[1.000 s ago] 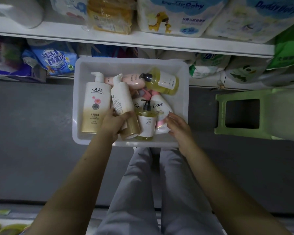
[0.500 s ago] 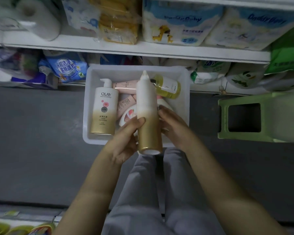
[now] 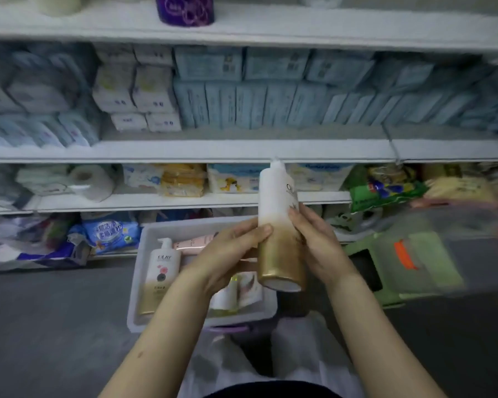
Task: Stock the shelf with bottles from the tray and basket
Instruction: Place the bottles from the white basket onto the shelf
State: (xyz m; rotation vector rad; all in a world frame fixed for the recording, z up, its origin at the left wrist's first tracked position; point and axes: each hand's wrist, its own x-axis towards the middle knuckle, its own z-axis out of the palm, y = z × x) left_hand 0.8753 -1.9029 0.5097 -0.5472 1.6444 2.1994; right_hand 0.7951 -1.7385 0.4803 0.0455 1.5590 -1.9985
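Olay bottle (image 3: 279,225), white at the top and fading to gold at the base, stands nearly upright in mid-air above the tray (image 3: 135,311), its cap level with the front edge of a shelf (image 3: 184,150). Both hands grip it. The left hand (image 3: 227,254) curls its fingers round the middle from the left, and the right hand (image 3: 319,248) cups the opposite side with its fingertips on the label. The two-sided hold probably steadies a tall, smooth bottle and keeps the label facing forward for shelving.

The tray sits on the floor just below the lowest shelf, close to the person's knees, so each bottle is a short reach away. A pump bottle (image 3: 160,271) lies flat along the tray's left side, with a pink tube (image 3: 196,242) beside it. Lying flat keeps them from tipping. Other items in the tray are partly hidden behind the left forearm.

The shelves ahead are packed with tissue packs and boxes, so a free spot for this bottle is not plain from here. A green stool (image 3: 414,268) stands to the right.
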